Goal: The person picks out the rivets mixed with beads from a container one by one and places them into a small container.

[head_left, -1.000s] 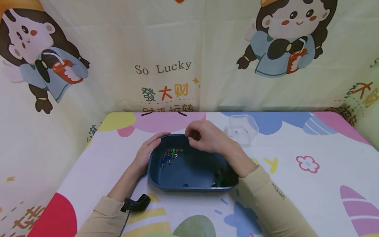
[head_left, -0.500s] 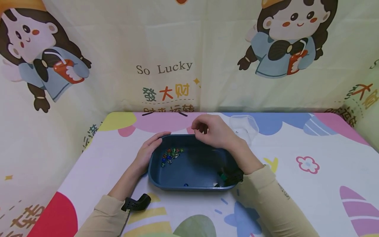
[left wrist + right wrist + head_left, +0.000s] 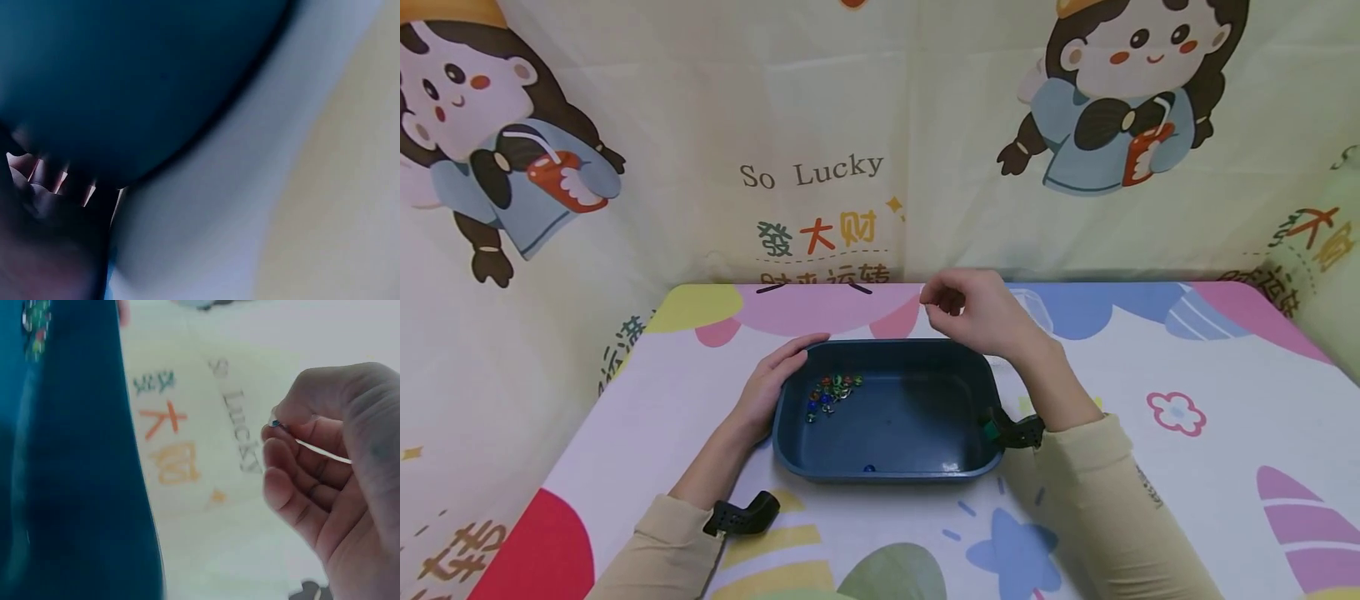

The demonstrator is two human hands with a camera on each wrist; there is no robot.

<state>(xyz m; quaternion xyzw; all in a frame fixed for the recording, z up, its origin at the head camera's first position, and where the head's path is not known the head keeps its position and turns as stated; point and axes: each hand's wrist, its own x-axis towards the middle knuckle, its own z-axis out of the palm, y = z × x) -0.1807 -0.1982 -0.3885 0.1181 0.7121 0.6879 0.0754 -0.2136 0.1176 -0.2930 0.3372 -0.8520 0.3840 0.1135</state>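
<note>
A dark blue rectangular plastic tub [image 3: 917, 450] sits on the table in the head view. Inside it, several small coloured glass marbles [image 3: 829, 397] cluster at the back left, and a single blue marble [image 3: 870, 468] lies near the front wall. My left hand [image 3: 767, 387] holds the tub's left back corner, thumb at the rim and fingers along the outside. Above and behind the tub's right back corner, my right hand [image 3: 981, 312] pinches a small marble [image 3: 274, 420] between thumb and index fingertip; its other fingers curl loosely. The marble shows clear with blue in the right wrist view.
A clear plastic container [image 3: 1036, 308] stands behind the right hand, mostly hidden by it. The colourful printed tablecloth [image 3: 1180, 500] runs back to a printed fabric backdrop [image 3: 820, 100]. A black wrist camera [image 3: 1015, 431] overlaps the tub's right rim.
My right hand has moved right and back, from above the tub's back rim to in front of the clear container, still pinching. My left hand and the tub have stayed put.
</note>
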